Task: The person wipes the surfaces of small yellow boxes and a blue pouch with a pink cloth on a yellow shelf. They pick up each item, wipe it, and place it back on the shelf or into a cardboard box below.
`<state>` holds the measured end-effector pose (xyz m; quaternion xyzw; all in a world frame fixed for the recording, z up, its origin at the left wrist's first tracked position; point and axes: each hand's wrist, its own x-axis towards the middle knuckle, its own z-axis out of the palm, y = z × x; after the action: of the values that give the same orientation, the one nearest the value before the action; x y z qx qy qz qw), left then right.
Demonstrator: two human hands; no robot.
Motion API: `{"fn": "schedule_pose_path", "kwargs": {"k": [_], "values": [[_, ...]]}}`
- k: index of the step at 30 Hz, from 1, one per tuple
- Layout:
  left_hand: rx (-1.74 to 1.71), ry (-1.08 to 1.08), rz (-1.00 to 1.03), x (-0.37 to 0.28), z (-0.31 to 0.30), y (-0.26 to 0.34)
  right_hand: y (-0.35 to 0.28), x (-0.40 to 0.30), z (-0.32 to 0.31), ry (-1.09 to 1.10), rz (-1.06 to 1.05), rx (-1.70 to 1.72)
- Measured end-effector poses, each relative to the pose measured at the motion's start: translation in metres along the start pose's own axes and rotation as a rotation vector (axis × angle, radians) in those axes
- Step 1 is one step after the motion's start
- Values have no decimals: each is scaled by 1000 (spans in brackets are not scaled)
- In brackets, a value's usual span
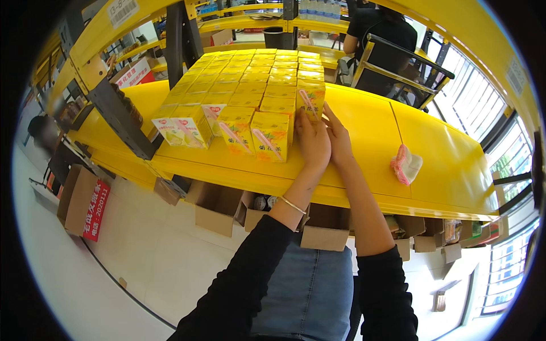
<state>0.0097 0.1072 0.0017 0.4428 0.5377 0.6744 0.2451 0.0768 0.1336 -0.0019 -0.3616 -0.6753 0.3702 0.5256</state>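
My left hand (315, 143) and my right hand (340, 138) are close together at the front of the rightmost row of drink cartons. Between them they grip a yellow chrysanthemum tea carton (310, 94), with a pink-wrapped straw on its front. Left fingers lie along its lower left, right fingers along its right side. Rows of matching cartons (245, 88) stand upright on the yellow metal shelf (354, 119). Two front cartons (269, 138) sit slightly forward, just left of my left hand. At the left end, white-fronted cartons (187, 128) show a different print.
A white cloth item with pink trim (407, 164) lies on the shelf to the right. A dark upright post (121, 113) borders the left end. Open cardboard boxes (326, 226) sit beneath the shelf. Beyond it, a person (386, 38) sits in a chair; another person is at far left.
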Motion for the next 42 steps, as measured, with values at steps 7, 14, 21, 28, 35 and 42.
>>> {"fn": "schedule_pose_path", "kwargs": {"k": [7,14,21,28,35,42], "values": [[21,33,117,0,1,-4,2,-3,-2,-75,-75,1],[21,20,146,-11,-4,6,4,-4,-8,-41,-15,40],[-246,-278,321,-76,-65,32,-48,-82,-13,-33,-136,-96],[-7,-599,337,-117,-189,8,-56,-211,8,-90,-356,-408],[-260,-228,-117,-106,-245,-92,-39,-242,92,-411,-211,-362],[-836,291,-820,-83,-283,-138,-35,-207,191,-599,37,-24]]}}
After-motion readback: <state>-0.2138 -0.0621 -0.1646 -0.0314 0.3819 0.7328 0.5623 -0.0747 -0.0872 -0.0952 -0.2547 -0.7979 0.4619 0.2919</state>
